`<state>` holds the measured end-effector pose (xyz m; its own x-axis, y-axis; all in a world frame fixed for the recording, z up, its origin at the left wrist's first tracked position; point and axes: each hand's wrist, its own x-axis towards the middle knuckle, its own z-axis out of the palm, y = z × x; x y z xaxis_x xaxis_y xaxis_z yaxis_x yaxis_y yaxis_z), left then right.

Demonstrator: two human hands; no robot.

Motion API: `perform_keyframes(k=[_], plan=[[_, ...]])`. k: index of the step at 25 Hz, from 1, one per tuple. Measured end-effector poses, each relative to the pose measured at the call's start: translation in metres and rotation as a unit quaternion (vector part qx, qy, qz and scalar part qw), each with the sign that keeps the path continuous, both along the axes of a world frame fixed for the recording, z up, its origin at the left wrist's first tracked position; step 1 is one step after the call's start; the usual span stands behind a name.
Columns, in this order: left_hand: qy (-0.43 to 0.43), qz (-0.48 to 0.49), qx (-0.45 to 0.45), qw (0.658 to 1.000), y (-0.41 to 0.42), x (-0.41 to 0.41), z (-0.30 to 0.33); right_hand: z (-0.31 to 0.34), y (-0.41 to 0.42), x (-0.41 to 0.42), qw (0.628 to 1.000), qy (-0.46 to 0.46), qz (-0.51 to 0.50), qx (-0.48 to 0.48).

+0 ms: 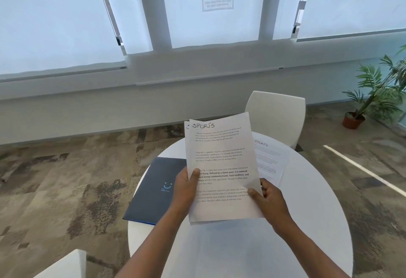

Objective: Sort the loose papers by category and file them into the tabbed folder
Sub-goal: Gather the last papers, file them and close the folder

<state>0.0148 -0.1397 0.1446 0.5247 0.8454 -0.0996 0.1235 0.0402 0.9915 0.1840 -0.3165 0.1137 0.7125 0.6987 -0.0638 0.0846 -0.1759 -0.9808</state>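
A: Nearest item?
B: Round table (307, 211), smooth white top, matte. Above it, a thin sheaf of papers (222, 168), white, printed in grey blocks, front sheet headed "SPORTS" by hand; a second sheet's edge shows behind at the left.

A: Hands?
B: Left hand (186, 187) grips the sheaf's left edge, thumb across the print. Right hand (267, 198) pinches the lower right edge, thumb on top. Sheaf raised off the table, tilted toward the viewer.

A: Further back?
B: Folder (151, 187), dark navy card, closed, flat, small blue smile mark, overhanging the table's left rim. Right of the sheaf, a loose sheet (272, 163) lying flat, also headed "SPORTS".

A: Beyond the table?
B: White moulded chair (279, 115), curved back; potted plant (373, 102), terracotta pot; mottled brown carpet
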Motion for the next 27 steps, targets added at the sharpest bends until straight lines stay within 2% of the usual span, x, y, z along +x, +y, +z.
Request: perform_keyframes(k=[9, 16, 22, 24, 27], plan=[[-0.013, -0.024, -0.059, 0.998, 0.007, 0.001, 0.000, 0.000, 0.001, 0.011, 0.999, 0.001, 0.044, -0.013], [-0.015, -0.028, -0.063, 0.997, 0.009, 0.004, 0.006, -0.003, 0.007, 0.016, 0.998, 0.031, 0.047, -0.001], [-0.006, -0.097, -0.074, 0.993, 0.011, -0.002, 0.006, -0.003, 0.016, 0.026, 0.994, 0.077, 0.082, 0.005], [-0.002, -0.121, -0.075, 0.990, 0.011, -0.002, 0.002, -0.002, 0.018, 0.027, 0.992, 0.068, 0.103, 0.014], [0.009, -0.125, -0.073, 0.989, 0.010, -0.003, -0.013, -0.013, 0.020, 0.024, 0.998, 0.014, 0.050, -0.024]])
